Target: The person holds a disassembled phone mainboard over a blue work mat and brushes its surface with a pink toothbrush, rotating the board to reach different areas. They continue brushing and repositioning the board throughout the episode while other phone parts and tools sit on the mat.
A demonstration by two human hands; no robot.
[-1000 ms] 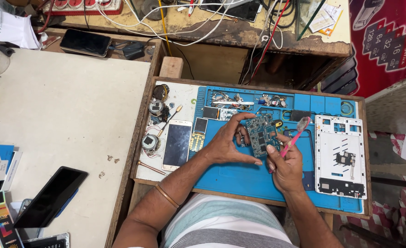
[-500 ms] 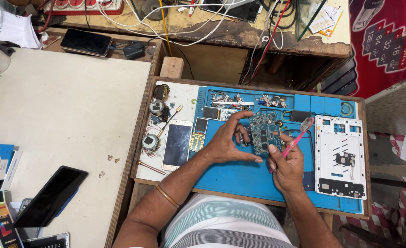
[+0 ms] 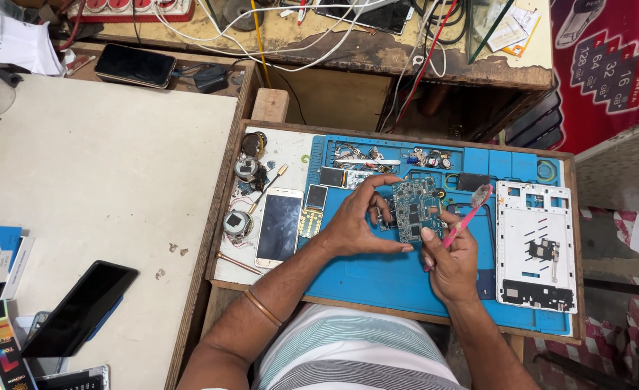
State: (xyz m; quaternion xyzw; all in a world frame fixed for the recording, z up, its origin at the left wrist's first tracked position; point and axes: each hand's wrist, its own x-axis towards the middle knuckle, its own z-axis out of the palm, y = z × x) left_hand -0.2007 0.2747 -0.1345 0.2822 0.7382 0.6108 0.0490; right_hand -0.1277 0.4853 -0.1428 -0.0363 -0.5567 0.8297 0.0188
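A shirt (image 3: 355, 354) striped in white, pale green and grey is worn over the torso. Both forearms are left bare, with no sleeves seen on them. A thin metal bangle (image 3: 262, 307) is worn on the left forearm, near the wrist.

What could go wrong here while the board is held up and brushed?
1. The left hand grips the circuit board only by its edges above the blue mat; it may slip.
2. The pink brush in the right hand might flick loose small parts nearby.
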